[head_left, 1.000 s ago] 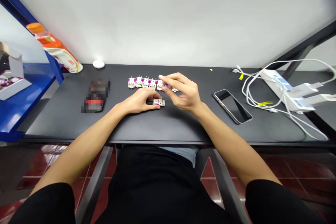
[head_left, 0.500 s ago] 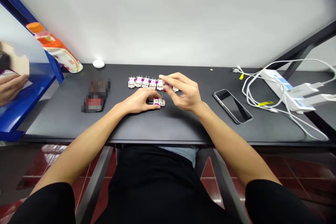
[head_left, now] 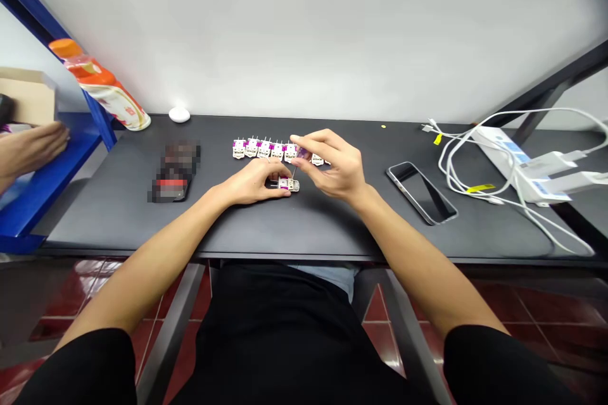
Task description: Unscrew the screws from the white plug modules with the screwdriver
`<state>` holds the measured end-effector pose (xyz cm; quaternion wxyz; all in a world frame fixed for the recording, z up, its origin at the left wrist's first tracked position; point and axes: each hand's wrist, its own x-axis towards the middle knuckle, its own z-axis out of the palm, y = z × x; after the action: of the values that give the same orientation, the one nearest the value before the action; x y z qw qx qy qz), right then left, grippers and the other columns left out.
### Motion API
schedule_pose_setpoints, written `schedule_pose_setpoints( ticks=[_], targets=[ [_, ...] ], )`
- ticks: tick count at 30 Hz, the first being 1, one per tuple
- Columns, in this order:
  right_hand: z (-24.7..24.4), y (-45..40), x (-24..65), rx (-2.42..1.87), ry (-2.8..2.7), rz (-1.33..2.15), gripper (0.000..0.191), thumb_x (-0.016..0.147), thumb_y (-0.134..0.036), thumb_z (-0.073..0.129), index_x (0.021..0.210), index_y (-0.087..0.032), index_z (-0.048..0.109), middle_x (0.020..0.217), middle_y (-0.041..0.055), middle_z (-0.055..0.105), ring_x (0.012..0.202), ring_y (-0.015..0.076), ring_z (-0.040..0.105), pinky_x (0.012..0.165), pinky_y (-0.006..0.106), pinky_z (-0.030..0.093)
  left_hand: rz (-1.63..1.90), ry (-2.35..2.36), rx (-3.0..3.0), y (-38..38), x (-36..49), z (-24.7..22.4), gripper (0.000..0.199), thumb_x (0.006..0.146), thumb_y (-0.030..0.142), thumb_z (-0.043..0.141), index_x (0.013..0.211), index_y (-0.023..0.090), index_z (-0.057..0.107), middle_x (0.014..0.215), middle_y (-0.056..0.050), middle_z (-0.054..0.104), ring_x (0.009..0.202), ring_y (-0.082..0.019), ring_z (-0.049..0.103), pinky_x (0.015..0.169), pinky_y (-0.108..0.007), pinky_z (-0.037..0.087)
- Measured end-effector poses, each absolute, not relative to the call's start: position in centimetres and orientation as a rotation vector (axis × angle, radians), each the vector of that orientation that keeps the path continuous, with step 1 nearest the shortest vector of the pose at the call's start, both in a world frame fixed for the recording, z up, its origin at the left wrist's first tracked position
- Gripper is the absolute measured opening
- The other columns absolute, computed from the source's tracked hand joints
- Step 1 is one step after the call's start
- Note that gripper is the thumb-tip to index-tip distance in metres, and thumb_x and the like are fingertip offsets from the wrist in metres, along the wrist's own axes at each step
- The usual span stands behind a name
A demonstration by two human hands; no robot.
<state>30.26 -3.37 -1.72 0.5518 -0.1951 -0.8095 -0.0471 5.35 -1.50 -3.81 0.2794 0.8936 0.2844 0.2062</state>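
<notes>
The small white-and-purple part (head_left: 289,185) lies on the tabletop (head_left: 285,231) in front of the person, its long axis running left to right; thin pins point left towards the palm, and the rounded end points right. The left hand (head_left: 251,182) pinches it, fingers narrow, covering some of the pin end. The fingers of the right hand (head_left: 335,164) close round the purple handle of a slim tool (head_left: 303,153), whose shaft slants down and left to the part; whether the tip touches is too small to tell.

Behind stands a row of similar parts (head_left: 265,149), pins towards the wall, partly hidden by the right hand. A dark object (head_left: 175,171) at left is pixelated. A cardboard box (head_left: 33,92), cut off by the left edge, holds something dark; another person's hand (head_left: 38,142) covers its front.
</notes>
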Motion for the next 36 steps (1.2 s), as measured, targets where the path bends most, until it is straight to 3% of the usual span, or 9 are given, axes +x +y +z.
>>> schedule_pose_setpoints(
  ticks=[5, 14, 21, 27, 33, 36],
  targets=[
    [-1.49, -3.62, 30.18, -0.475, -1.961, -0.132, 0.052, 0.11, -0.018, 0.074, 0.16, -0.03, 0.07, 0.114, 0.005, 0.086, 0.093, 0.0184, 0.08, 0.083, 0.034, 0.07, 0.555, 0.758, 2.407, -1.48, 5.39, -3.85, 0.033, 0.101, 0.047, 0.085, 0.119, 0.02, 0.081, 0.112, -0.008, 0.082, 0.1, -0.025, 0.073, 0.094, -0.036, 0.057],
    [-1.7, -3.58, 30.25, -0.484, -1.97, -0.256, 0.041, 0.11, -0.02, 0.076, 0.15, -0.024, 0.073, 0.11, 0.0069, 0.088, 0.085, 0.0188, 0.08, 0.082, 0.034, 0.071, 0.56, 0.762, 2.404, -1.52, 5.39, -3.88, 0.034, 0.1, 0.047, 0.084, 0.121, 0.02, 0.082, 0.116, -0.009, 0.083, 0.1, -0.024, 0.073, 0.091, -0.035, 0.056],
    [-1.68, -3.83, 30.43, -0.489, -2.042, -0.136, 0.048, 0.115, -0.015, 0.06, 0.162, -0.025, 0.066, 0.122, 0.0093, 0.086, 0.104, 0.0208, 0.082, 0.093, 0.038, 0.072, 0.568, 0.76, 2.393, -1.57, 5.44, -3.82, 0.035, 0.1, 0.045, 0.086, 0.122, 0.019, 0.082, 0.109, -0.007, 0.082, 0.096, -0.023, 0.073, 0.092, -0.034, 0.056],
    [-2.31, -3.24, 30.84, -0.556, -1.97, -0.156, 0.042, 0.11, -0.026, 0.076, 0.151, -0.035, 0.078, 0.113, 0.0059, 0.078, 0.088, 0.0172, 0.077, 0.074, 0.032, 0.069, 0.567, 0.734, 2.373, -1.56, 5.5, -3.76, 0.034, 0.101, 0.049, 0.084, 0.119, 0.019, 0.082, 0.117, -0.008, 0.083, 0.102, -0.024, 0.074, 0.093, -0.034, 0.056],
    [-1.66, -3.53, 30.67, -0.509, -2.008, -0.137, 0.051, 0.112, -0.017, 0.067, 0.161, -0.033, 0.071, 0.121, 0.0072, 0.086, 0.099, 0.0205, 0.082, 0.086, 0.036, 0.073, 0.572, 0.754, 2.369, -1.55, 5.48, -3.85, 0.035, 0.1, 0.047, 0.086, 0.119, 0.018, 0.081, 0.106, -0.007, 0.081, 0.092, -0.021, 0.07, 0.086, -0.033, 0.056],
    [-1.41, -3.63, 30.46, -0.471, -1.986, -0.135, 0.048, 0.11, -0.015, 0.069, 0.156, -0.03, 0.074, 0.119, 0.0073, 0.087, 0.098, 0.0203, 0.082, 0.086, 0.037, 0.073, 0.582, 0.746, 2.364, -1.49, 5.5, -3.89, 0.034, 0.1, 0.047, 0.086, 0.117, 0.019, 0.082, 0.106, -0.007, 0.08, 0.091, -0.021, 0.07, 0.085, -0.033, 0.055]
  ],
)
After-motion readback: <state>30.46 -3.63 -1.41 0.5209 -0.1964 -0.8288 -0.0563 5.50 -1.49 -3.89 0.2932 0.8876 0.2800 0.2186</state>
